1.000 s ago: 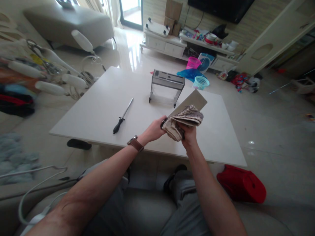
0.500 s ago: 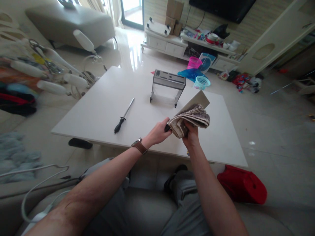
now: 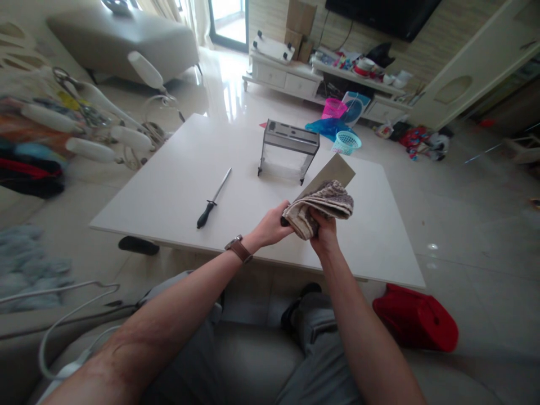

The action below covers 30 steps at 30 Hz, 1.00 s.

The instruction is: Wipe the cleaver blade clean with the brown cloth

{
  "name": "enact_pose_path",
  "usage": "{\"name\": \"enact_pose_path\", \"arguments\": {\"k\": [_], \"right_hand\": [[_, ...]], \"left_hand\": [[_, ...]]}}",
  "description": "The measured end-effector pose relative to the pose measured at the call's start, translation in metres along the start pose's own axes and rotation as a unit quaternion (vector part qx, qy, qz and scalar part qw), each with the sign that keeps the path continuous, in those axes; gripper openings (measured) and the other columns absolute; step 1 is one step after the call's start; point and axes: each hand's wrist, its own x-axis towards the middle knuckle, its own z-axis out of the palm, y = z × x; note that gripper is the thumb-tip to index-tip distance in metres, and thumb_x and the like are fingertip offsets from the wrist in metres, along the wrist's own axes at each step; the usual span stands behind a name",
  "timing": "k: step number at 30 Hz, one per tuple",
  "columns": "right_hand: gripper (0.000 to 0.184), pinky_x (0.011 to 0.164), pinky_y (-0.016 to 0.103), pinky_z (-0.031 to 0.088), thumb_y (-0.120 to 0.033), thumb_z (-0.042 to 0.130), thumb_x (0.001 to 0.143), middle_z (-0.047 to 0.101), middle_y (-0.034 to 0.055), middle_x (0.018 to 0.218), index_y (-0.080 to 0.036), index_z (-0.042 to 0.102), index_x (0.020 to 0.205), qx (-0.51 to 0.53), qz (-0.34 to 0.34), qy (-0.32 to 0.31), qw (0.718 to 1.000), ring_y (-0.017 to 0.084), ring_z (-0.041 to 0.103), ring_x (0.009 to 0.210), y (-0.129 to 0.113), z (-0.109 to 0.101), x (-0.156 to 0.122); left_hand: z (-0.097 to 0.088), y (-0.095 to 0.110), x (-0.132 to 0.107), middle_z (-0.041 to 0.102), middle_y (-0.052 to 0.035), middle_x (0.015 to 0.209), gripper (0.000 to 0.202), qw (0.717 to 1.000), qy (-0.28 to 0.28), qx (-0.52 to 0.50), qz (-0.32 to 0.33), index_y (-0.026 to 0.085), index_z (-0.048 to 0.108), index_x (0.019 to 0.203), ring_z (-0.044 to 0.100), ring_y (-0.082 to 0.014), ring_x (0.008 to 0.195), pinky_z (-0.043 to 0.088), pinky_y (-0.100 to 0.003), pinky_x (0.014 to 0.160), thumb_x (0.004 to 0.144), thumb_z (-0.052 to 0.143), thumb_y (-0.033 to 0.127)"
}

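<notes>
My left hand (image 3: 274, 226) is closed around the dark handle of a cleaver (image 3: 331, 175), whose broad blade points away to the upper right. In my right hand (image 3: 325, 230) is a folded brown-and-cream cloth (image 3: 323, 203), which lies against the near side of the blade and covers its lower part. Both are held above the white table (image 3: 169, 191). Left of my hands, a honing steel (image 3: 213, 199) with a black handle rests on the tabletop. Beyond them stands a knife block (image 3: 290, 140) with slots in its top and clear sides.
A red bag-like object (image 3: 415, 318) is on the floor by the table's near right corner. Past the far edge are a light blue basket (image 3: 347, 143), a pink basket (image 3: 334, 108) and a blue plastic bag (image 3: 324, 128). A white-armed lamp-like fixture (image 3: 90, 149) is at left.
The cloth and the cleaver have shifted slightly left and toward me, with my right hand moving along. My left hand keeps its hold on the handle.
</notes>
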Motion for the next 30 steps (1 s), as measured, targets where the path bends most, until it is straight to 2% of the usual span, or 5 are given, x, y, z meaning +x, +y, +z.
{"name": "enact_pose_path", "arguments": {"k": [9, 16, 21, 26, 30], "right_hand": [[0.038, 0.089, 0.037, 0.061, -0.025, 0.092, 0.056, 0.080, -0.0005, 0.094, -0.021, 0.076, 0.090, 0.015, 0.004, 0.036, 0.999, 0.020, 0.073, 0.086, 0.0036, -0.0010, -0.0004], [0.039, 0.091, 0.038, 0.060, -0.025, 0.092, 0.056, 0.080, 0.0003, 0.096, -0.020, 0.076, 0.092, 0.024, 0.016, 0.027, 0.999, 0.020, 0.073, 0.088, 0.0039, -0.0011, -0.0003], [0.038, 0.090, 0.038, 0.060, -0.025, 0.092, 0.056, 0.080, -0.0003, 0.095, -0.020, 0.076, 0.091, 0.027, 0.019, 0.032, 0.999, 0.020, 0.073, 0.088, 0.0052, -0.0023, 0.0009], [0.038, 0.087, 0.037, 0.060, -0.024, 0.092, 0.055, 0.080, -0.0002, 0.093, -0.020, 0.077, 0.089, 0.028, 0.024, 0.038, 0.999, 0.020, 0.073, 0.086, 0.0049, -0.0015, 0.0005], [0.039, 0.086, 0.035, 0.060, -0.024, 0.092, 0.054, 0.080, -0.0007, 0.093, -0.020, 0.076, 0.089, 0.033, 0.023, 0.037, 0.998, 0.019, 0.073, 0.085, 0.0041, -0.0003, -0.0003]], "left_hand": [[0.0051, -0.0003, -0.0007, 0.062, 0.0010, 0.087, 0.033, 0.996, -0.040, -0.060, -0.049, 0.018, 0.055, 0.108, 0.051, -0.0095, 0.057, 0.041, -0.023, 0.053, 0.080, 0.068, 0.028], [0.0044, -0.0015, -0.0012, 0.058, 0.0027, 0.081, 0.027, 0.996, -0.037, -0.070, -0.052, 0.018, 0.053, 0.101, 0.050, -0.0095, 0.058, 0.040, -0.022, 0.052, 0.080, 0.068, 0.027], [0.0054, -0.0025, -0.0013, 0.063, -0.0004, 0.089, 0.030, 0.998, -0.021, -0.051, -0.025, 0.016, 0.057, 0.104, 0.056, -0.0126, 0.072, 0.045, -0.023, 0.062, 0.079, 0.069, 0.026], [0.0041, 0.0001, -0.0017, 0.059, 0.0026, 0.083, 0.030, 0.995, -0.043, -0.067, -0.058, 0.017, 0.054, 0.104, 0.049, -0.0080, 0.054, 0.039, -0.021, 0.049, 0.080, 0.067, 0.029], [0.0035, 0.0004, -0.0015, 0.059, 0.0023, 0.084, 0.033, 0.995, -0.042, -0.066, -0.055, 0.016, 0.054, 0.105, 0.050, -0.0077, 0.056, 0.040, -0.021, 0.052, 0.079, 0.068, 0.029]]}}
